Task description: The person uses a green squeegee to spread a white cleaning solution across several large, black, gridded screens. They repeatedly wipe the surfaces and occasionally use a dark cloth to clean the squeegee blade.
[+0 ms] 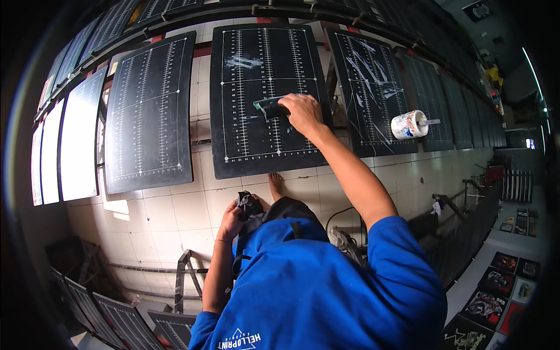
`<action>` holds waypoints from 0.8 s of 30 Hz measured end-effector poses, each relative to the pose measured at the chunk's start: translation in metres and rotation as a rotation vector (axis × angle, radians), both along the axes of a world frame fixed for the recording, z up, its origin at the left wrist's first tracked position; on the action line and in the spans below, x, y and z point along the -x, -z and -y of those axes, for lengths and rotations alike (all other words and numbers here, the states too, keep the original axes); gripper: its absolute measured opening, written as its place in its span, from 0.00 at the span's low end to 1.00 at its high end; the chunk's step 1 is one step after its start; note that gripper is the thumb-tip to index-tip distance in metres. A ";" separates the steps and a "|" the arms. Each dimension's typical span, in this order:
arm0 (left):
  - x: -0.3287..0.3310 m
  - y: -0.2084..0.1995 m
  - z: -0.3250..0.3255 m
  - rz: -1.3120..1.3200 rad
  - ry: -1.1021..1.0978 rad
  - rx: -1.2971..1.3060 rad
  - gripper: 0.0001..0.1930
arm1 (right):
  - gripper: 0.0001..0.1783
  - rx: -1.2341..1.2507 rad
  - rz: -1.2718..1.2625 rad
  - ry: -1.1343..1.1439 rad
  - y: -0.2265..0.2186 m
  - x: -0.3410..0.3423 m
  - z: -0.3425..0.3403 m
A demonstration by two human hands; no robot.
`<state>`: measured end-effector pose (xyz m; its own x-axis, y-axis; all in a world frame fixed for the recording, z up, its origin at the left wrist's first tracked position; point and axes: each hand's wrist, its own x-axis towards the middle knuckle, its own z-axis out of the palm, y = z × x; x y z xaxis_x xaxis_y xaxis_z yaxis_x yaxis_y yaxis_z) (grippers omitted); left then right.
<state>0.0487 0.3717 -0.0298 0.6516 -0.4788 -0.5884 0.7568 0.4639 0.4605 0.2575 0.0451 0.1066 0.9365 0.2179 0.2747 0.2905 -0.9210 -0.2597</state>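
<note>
White smears [244,62] mark the black board [233,140] in my view, and I see the hands well apart: the right hand [303,111] is closed around a dark green scraper [269,106] over the board's middle, while the left hand [230,219] bunches a dark cloth [249,204] low down, beside the dark trousers [291,213]. I'd judge that uneven pressure on the scraper could leave streaks, and a wide rightward swing might knock the white tub [401,126] at the right edge of the next board [370,99]. Stained outside, that tub has a pale handle [432,122] sticking out; what else it holds, I cannot tell.
</note>
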 end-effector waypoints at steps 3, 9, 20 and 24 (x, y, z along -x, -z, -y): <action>0.006 -0.007 -0.002 -0.001 -0.064 -0.021 0.19 | 0.17 0.051 -0.017 -0.007 0.003 0.055 -0.003; 0.015 -0.002 -0.014 -0.022 -0.163 -0.031 0.20 | 0.20 0.027 -0.286 -0.021 -0.019 0.138 0.001; 0.038 -0.015 -0.034 0.021 -0.177 -0.120 0.23 | 0.13 0.024 -0.076 -0.056 0.001 -0.022 -0.068; 0.048 -0.010 -0.040 -0.048 -0.321 -0.058 0.25 | 0.20 0.030 -0.093 -0.143 0.000 0.080 -0.057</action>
